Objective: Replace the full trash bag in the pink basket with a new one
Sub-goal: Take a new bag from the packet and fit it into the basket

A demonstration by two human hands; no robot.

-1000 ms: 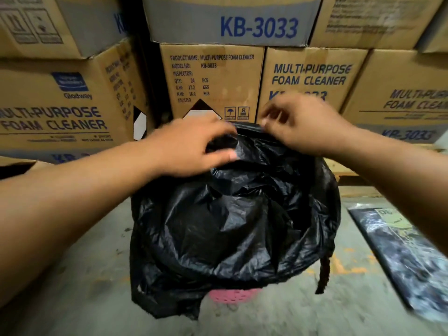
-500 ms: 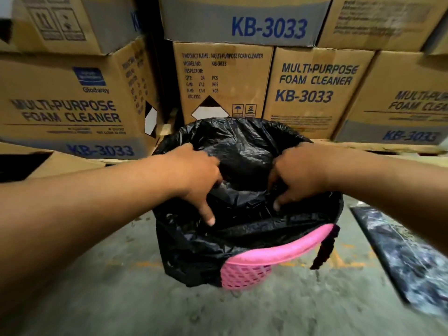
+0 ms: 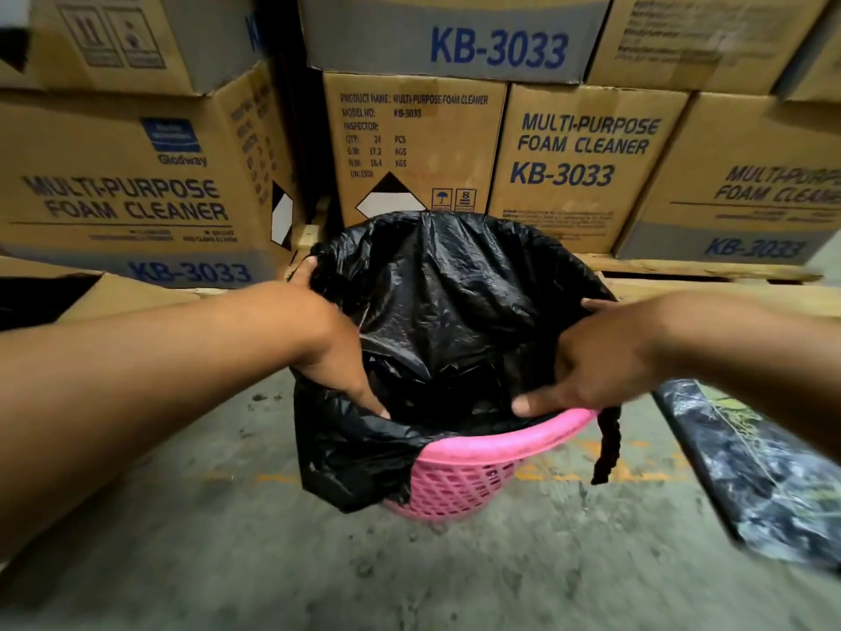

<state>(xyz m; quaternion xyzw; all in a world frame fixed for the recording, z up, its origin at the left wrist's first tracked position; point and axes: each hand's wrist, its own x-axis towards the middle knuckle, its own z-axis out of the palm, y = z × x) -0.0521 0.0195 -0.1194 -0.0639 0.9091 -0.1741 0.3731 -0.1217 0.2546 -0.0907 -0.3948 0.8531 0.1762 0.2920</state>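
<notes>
A pink perforated basket (image 3: 459,475) stands on the concrete floor with a black trash bag (image 3: 455,302) lining it. The bag's mouth is spread wide and folded over the far and left rim; the near right rim shows bare pink. My left hand (image 3: 332,348) grips the bag's edge at the left side of the rim, thumb outside, fingers inside. My right hand (image 3: 591,366) holds the bag's edge at the right side, fingers reaching along the inside. A loose black strip of the bag (image 3: 607,448) hangs down outside on the right.
Stacked cardboard boxes (image 3: 582,166) marked foam cleaner stand on a wooden pallet (image 3: 682,271) right behind the basket. A flat dark plastic package (image 3: 764,471) lies on the floor to the right. An open box (image 3: 91,293) sits at the left.
Both hands moved apart from the middle of the bag to its left and right sides, spreading the mouth wider. More of the pink rim shows in front.
</notes>
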